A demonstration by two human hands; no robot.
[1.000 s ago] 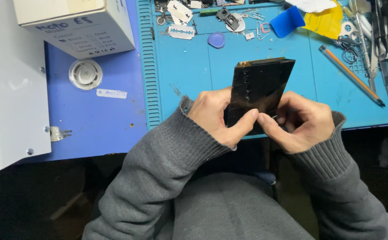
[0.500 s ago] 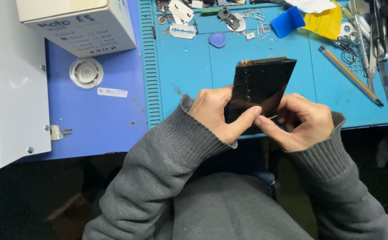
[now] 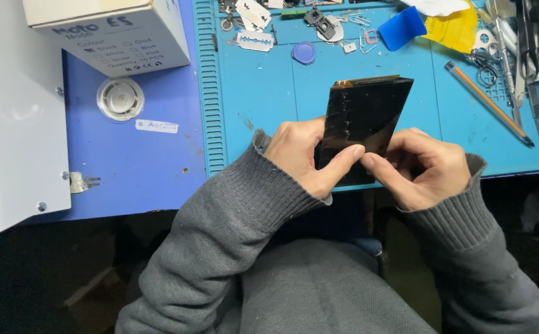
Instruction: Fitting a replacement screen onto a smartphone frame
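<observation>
Single head view, looking steeply down, close over blue mat [image 3: 263, 93].

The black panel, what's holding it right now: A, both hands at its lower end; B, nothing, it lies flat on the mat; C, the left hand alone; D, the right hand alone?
A: the left hand and right hand both pinch the lower end of the black panel, thumbs meeting on its face above the blue mat.
</observation>
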